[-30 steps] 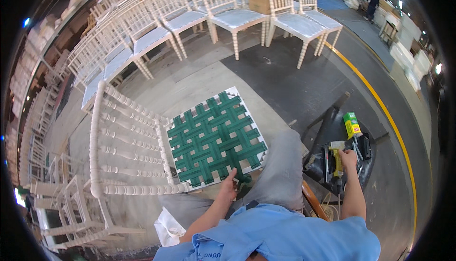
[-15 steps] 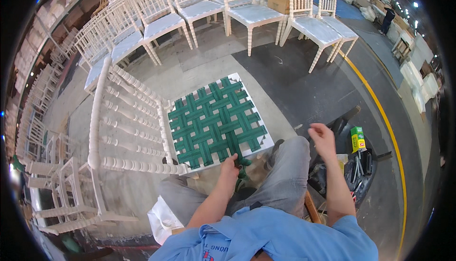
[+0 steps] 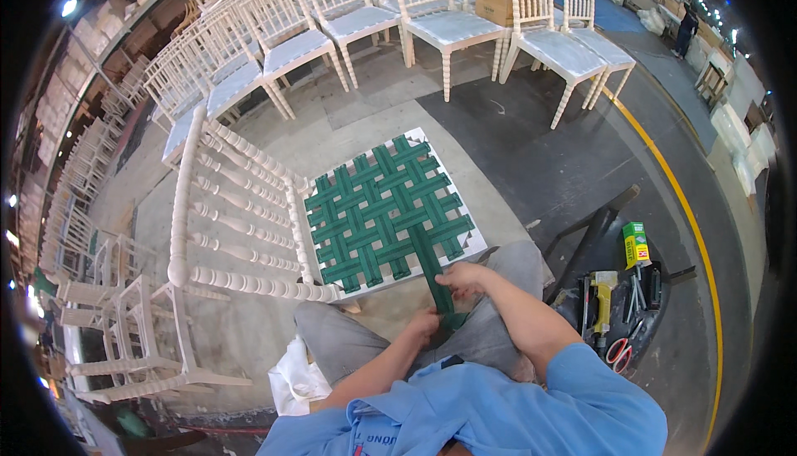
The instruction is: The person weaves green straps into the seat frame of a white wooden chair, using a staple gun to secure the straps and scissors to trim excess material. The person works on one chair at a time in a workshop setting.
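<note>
A white spindle-back chair (image 3: 249, 232) stands in front of my knees, its seat frame woven with green webbing (image 3: 386, 211). One loose green strap (image 3: 433, 277) runs from the weave down over the seat's near edge to my lap. My left hand (image 3: 425, 325) grips the strap's lower end. My right hand (image 3: 463, 277) pinches the same strap just above it, close to the seat edge.
A dark tool tray (image 3: 618, 311) on the floor at my right holds a yellow staple gun (image 3: 602, 298), red-handled scissors (image 3: 618, 350) and a green box (image 3: 636, 244). Rows of white chairs (image 3: 432, 16) fill the back and left. A yellow floor line (image 3: 693, 232) curves at right.
My right hand left the tool tray and came across to the green strap at the seat edge. My left hand stayed on the strap. My view shifted slightly.
</note>
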`<state>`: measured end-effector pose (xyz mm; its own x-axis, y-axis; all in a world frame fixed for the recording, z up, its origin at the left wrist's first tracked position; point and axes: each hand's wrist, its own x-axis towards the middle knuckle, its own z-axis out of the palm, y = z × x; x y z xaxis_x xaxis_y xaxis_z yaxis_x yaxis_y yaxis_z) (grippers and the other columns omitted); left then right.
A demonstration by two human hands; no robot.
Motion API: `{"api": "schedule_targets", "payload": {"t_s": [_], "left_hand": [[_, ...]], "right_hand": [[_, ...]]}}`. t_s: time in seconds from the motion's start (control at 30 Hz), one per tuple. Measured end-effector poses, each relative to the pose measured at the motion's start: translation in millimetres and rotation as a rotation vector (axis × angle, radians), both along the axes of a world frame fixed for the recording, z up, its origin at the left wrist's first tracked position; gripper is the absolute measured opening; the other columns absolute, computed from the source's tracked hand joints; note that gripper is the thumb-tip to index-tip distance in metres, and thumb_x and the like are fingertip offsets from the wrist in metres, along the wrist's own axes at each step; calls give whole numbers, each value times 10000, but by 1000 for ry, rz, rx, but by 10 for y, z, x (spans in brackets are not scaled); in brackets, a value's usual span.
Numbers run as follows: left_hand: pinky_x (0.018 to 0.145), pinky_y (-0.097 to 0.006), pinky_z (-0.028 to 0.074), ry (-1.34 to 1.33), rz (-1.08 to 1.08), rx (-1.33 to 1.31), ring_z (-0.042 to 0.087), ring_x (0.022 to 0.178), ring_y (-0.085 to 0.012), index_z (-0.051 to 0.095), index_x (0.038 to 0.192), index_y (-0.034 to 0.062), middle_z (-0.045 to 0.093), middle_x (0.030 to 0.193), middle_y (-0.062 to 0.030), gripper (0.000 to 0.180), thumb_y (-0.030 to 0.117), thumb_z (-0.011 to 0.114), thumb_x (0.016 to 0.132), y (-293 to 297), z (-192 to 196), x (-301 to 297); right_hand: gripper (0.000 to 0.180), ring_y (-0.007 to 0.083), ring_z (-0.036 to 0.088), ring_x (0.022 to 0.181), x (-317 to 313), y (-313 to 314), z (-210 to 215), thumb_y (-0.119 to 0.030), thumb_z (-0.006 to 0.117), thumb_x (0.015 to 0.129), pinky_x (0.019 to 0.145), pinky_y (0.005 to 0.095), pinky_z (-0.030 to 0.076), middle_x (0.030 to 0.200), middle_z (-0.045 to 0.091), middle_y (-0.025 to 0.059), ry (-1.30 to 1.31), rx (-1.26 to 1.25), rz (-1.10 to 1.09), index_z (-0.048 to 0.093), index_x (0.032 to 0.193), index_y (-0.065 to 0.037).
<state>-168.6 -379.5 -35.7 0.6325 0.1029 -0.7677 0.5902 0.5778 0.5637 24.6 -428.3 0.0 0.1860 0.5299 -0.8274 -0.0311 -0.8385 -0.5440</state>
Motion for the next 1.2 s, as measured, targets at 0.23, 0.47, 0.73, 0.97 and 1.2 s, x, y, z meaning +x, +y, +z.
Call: {"api": "schedule_targets", "payload": {"t_s": [0.23,0.47,0.73,0.97,1.2], "left_hand": [[607,-337,529,103,-232,117,665,701,-215,737,1138,108,712,868,-75,256,76,668,894,6,-215,-6],[629,-372,489,166,-353,272,617,716,-199,704,1193,84,702,903,-97,343,170,730,862,99,-477,85],[831,-401,557,-58,-999,532,713,985,-247,686,1249,13,734,1157,-138,466,243,772,852,320,-788,303],[644,-354,549,197,-234,361,687,744,-245,731,1096,11,744,977,-139,352,283,750,873,241,-881,281],[523,-323,519,112,613,-846,623,650,-192,633,1141,48,718,951,-122,313,325,616,997,681,-898,365]], "right_hand": [[402,235,633,718,-158,98,-300,-367,755,941,530,387,446,902,692,127,127,41,-22,681,1118,-14],[352,200,633,722,-346,223,-472,-261,850,850,609,370,482,857,698,95,113,36,-167,709,1060,-15],[415,295,709,865,-525,352,-792,-303,856,823,788,416,549,957,745,161,-59,-22,-304,739,1040,31],[390,386,672,1129,-546,142,-1808,-337,606,900,977,486,514,1145,724,202,-892,49,-3,710,1176,-83],[516,328,573,1300,-512,626,-1783,-379,731,851,1088,431,452,1391,623,170,-577,-255,169,695,1269,-79]]}}
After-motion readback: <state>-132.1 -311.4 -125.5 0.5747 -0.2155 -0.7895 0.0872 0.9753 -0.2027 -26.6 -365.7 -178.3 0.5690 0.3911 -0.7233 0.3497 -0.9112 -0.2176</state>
